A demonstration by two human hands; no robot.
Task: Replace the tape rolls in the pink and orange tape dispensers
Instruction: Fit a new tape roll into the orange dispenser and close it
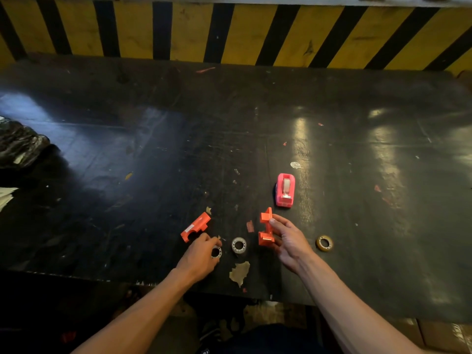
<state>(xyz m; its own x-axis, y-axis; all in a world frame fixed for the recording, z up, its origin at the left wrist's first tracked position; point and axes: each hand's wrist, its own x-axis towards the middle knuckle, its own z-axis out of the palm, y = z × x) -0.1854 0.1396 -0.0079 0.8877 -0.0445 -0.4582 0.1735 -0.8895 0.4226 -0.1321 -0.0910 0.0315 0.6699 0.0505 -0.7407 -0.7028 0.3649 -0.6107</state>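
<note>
The pink tape dispenser [285,190] stands closed on the dark table, a roll visible in its slot. The orange dispenser is in two parts. One orange half [195,226] lies flat on the table, just beyond my left hand [200,256]. My right hand [288,240] holds the other orange half [266,227] upright by its edge. My left hand's fingers are closed on a small clear tape roll [216,252] resting on the table. A second clear roll [239,244] lies between my hands. A brownish roll [324,242] lies to the right of my right hand.
The black table [357,154] is scuffed, with a torn paper patch [239,272] near its front edge. Crumpled dark plastic [20,146] lies at the left edge. A yellow and black striped wall [229,31] runs behind the table.
</note>
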